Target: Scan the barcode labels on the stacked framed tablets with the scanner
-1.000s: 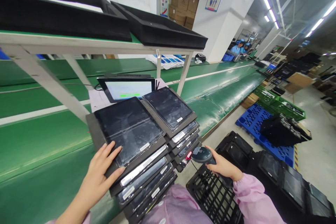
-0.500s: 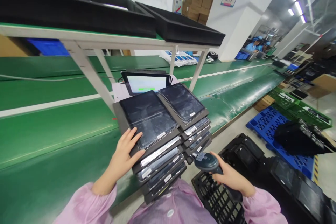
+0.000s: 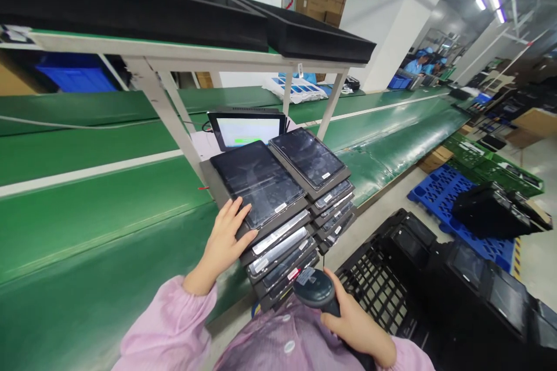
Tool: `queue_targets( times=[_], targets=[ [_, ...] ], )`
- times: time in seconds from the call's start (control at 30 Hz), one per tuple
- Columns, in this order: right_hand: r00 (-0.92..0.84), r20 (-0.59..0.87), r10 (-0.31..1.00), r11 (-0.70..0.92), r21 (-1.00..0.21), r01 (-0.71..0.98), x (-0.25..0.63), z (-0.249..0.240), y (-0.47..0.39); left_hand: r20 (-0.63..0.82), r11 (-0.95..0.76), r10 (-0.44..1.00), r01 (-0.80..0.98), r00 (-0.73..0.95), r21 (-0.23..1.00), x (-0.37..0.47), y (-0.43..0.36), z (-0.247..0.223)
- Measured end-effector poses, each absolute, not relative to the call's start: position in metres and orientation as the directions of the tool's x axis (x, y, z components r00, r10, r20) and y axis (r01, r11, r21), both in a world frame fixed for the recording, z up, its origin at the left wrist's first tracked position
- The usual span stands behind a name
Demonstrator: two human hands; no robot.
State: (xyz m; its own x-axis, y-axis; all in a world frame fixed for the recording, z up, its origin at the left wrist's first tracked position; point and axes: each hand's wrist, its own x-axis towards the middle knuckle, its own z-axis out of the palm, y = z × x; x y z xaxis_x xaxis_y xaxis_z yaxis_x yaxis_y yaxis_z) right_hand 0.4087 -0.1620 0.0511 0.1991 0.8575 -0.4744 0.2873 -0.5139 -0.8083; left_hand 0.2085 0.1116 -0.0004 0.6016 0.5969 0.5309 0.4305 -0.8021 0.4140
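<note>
In front of me, black foam trays [image 3: 224, 185] holding tablets are stacked in steps, each with its front edge showing. The top tray carries a left tablet [image 3: 261, 182] and a right tablet [image 3: 308, 156], both dark-screened with small white labels. My left hand [image 3: 224, 243] lies with spread fingers on the stack's left front corner, fingertips over the left tablet's edge. My right hand [image 3: 354, 319] is wrapped round the handle of a barcode scanner [image 3: 315, 288]. The scanner's head is close to the lower front layers, and red light falls on a label [image 3: 293, 273] there.
A lit screen [image 3: 252, 130] stands behind the stack on the green conveyor bench [image 3: 108, 200]. Overhead, a white-framed shelf [image 3: 209, 58] holds black trays. To the right are a black crate [image 3: 378, 290], more trayed tablets [image 3: 507, 304] and a blue pallet [image 3: 444, 194].
My right hand has brought the scanner left and down to the stack's lower left labels, where red light now shows. My left hand stays on the corner; the view has shifted slightly.
</note>
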Motion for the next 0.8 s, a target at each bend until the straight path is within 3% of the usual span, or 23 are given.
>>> queue_targets(
  times=[0.57,0.8],
  targets=[
    [0.232,-0.456,0.859,-0.51,-0.799,0.319,0.408,0.067,-0.167,0.5,-0.785,0.618,0.439,0.607,0.437,0.21,0.112,0.001],
    [0.632,-0.342,0.695,-0.423,-0.906,-0.025,0.48,0.056,-0.154,0.537,-0.813,0.583,0.431,0.61,0.392,0.208,0.115,-0.008]
  ],
)
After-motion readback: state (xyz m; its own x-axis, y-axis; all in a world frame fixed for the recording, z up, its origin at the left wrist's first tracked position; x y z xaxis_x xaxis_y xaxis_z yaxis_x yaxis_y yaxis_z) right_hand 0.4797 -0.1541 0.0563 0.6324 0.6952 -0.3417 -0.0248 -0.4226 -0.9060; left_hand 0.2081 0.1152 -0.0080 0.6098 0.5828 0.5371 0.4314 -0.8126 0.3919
